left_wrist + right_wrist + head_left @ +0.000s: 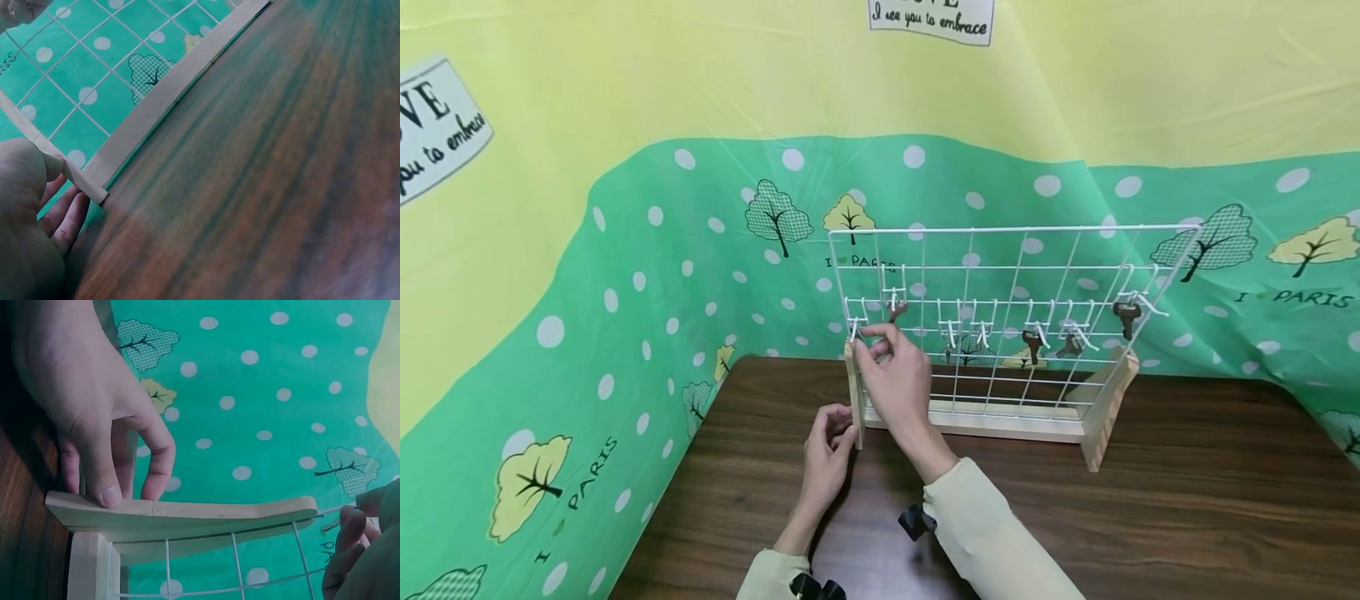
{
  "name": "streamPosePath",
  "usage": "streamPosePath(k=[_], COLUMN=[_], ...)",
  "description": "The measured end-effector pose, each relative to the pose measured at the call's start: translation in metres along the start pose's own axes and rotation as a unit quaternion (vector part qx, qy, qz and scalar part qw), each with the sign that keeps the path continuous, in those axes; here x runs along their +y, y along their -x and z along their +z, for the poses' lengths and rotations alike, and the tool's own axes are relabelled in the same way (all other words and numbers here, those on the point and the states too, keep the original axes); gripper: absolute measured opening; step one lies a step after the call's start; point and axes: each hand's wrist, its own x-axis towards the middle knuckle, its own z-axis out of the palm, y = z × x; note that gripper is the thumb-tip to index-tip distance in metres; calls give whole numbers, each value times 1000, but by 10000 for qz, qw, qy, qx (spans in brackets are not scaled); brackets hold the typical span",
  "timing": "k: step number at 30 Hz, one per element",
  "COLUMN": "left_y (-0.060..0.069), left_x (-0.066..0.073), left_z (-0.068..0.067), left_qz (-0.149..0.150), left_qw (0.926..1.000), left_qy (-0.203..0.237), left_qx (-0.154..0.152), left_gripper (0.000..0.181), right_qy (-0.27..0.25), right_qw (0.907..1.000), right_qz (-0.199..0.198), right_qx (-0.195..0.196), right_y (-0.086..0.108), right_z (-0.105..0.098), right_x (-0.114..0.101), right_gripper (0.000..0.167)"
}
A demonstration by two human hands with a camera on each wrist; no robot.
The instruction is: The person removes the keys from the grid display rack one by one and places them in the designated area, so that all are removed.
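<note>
A white wire grid rack (1022,267) stands on wooden end supports, with several keys (1127,317) hanging from its white hooks (981,325). My left hand (827,454) holds the left wooden support (854,392) near its foot; in the left wrist view its thumb and fingers lie on opposite sides of that board. Higher up, my right hand (897,379) pinches a small grey metal piece (855,332) at the leftmost hook. Fingers cover most of this piece, so its kind is unclear. Just above the right hand another key (897,310) hangs.
The rack's wooden base bar (1007,423) and right support (1108,408) rest on a dark wood table (1195,483). Behind it hangs a green and yellow printed cloth (700,225), which also runs along the left side.
</note>
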Motion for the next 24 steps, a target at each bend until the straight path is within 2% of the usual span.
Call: streamPosePath(k=[2, 4, 10, 15, 16, 19, 22, 24], left_y=[0, -1, -1, -1, -2, -1, -1, -1], left_x=[4, 7, 8, 6, 0, -8, -10, -3], left_z=[1, 2, 3, 2, 1, -1, -1, -1], left_qz=[-245, -355, -501, -261, -49, 272, 298, 38], left_qw=[9997, 9994, 9987, 9997, 9999, 9996, 9995, 10000], left_qy=[23, 16, 30, 26, 98, 102, 100, 20], left_qx=[13, 34, 60, 30, -2, -23, -48, -26], left_gripper=[24, 25, 25, 24, 24, 23, 24, 25], right_qy=[-110, -204, -475, -744, -798, -887, -838, -864], right_qw=[9999, 9997, 9984, 9969, 9965, 9956, 9960, 9957], right_qz=[75, 152, 291, 223, 218, 254, 276, 332], right_qx=[13, 24, 71, 125, 134, 141, 134, 95], right_y=[-1, -2, -2, -1, 0, 3, 5, 6], right_z=[1, 2, 4, 4, 4, 3, 2, 2], right_x=[-1, -2, -2, -1, -1, 0, 0, 0], right_gripper=[14, 12, 7, 5, 5, 6, 6, 6])
